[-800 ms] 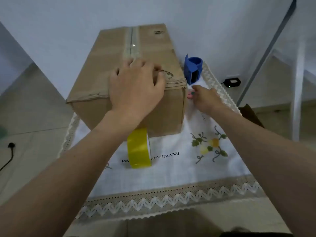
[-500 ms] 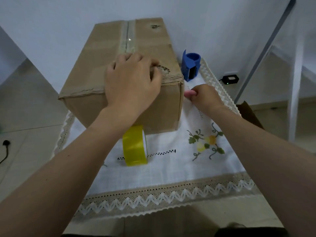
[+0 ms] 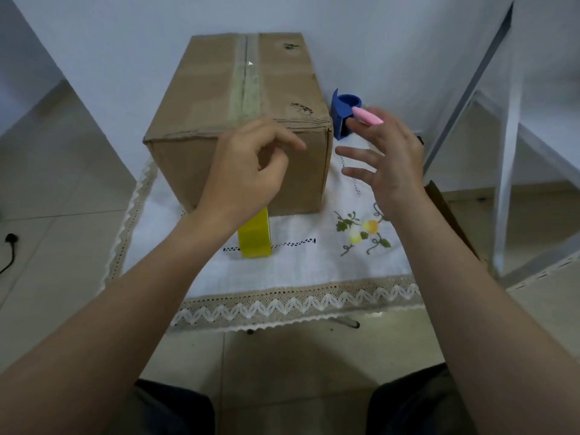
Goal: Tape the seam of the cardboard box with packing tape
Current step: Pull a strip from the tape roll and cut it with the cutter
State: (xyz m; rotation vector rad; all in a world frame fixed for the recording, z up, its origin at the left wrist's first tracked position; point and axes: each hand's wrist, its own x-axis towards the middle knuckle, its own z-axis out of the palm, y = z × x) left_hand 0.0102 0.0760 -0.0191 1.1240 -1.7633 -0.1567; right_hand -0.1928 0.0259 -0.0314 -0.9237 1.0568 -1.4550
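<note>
A closed cardboard box (image 3: 201, 102) stands on a small table with a white embroidered cloth (image 3: 301, 265). A strip of clear tape (image 3: 246, 73) runs along its top seam. A yellow tape roll (image 3: 255, 235) stands upright on the cloth in front of the box, partly hidden by my left wrist. My left hand (image 3: 251, 171) hovers in front of the box's near face, fingers loosely curled, holding nothing. My right hand (image 3: 389, 158) is raised to the right of the box and pinches a small pink cutter (image 3: 367, 115) near its fingertips, other fingers spread.
A blue tape dispenser (image 3: 343, 116) stands on the cloth right of the box. White walls are behind. A white metal frame (image 3: 508, 171) and a brown cardboard piece (image 3: 452, 215) are to the right. A black plug (image 3: 11, 238) lies on the tiled floor at left.
My left hand lifted off the box top and came back toward me. My right hand rose from the cloth beside the box with the pink cutter in it.
</note>
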